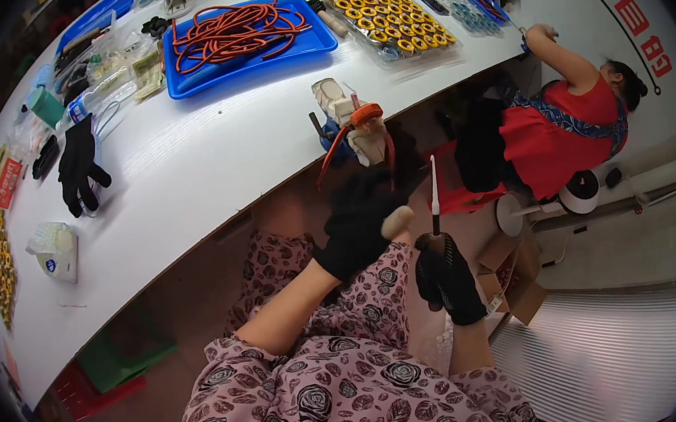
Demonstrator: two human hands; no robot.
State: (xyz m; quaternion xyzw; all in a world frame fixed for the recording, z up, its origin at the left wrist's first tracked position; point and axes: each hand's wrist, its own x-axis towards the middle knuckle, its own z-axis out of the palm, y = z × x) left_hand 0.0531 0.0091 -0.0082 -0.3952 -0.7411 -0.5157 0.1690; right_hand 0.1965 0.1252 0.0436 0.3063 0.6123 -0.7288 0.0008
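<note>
At the table's near edge a white and blue clamp-like holder (333, 101) carries an orange ring (366, 114). Red wire (336, 153) hangs from it on both sides. Just below is my left hand (364, 225) in a black glove, its bare thumb pointing right. Its other fingers are lost in the dark, so whether they hold the wire cannot be told. Farther right, my right hand (446, 278), in a black glove with bare fingertips, grips a slim tool like a crochet hook (434, 189), pale shaft upward. The tool stays apart from the ring.
On the white table (165, 187) stand a blue tray (251, 69) of red wire and a pack of yellow rings (389, 19). A black glove (81, 166) and a tissue pack (55, 252) lie left. At right a person in red (550, 133) works by the table.
</note>
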